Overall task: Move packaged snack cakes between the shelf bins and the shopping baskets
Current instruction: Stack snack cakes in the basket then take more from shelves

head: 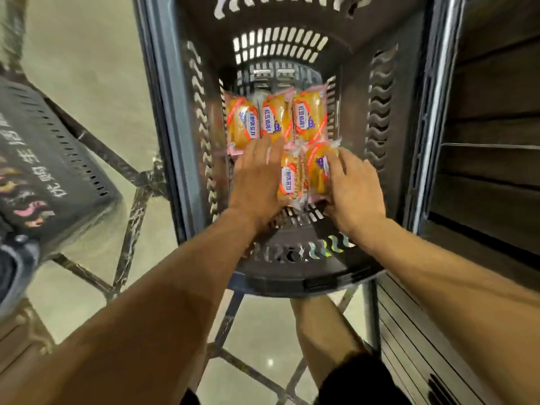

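Observation:
A dark slotted shopping basket (292, 273) stands below me on a metal frame. Three packaged snack cakes (276, 118) with pink edges and orange labels lie side by side at its far end. Two more lie nearer: one (289, 178) between my hands and one (317, 168) at the right. My left hand (257, 179) reaches in with fingers straight, lying flat beside the near-left cake and touching the middle far one. My right hand (350, 191) has its fingers curled over the near-right cake's edge.
A second dark basket (49, 159) with printed characters sits on a frame at the left. Dark shelf slats (491, 159) run down the right side. Pale glossy floor (87, 68) shows beneath and to the left.

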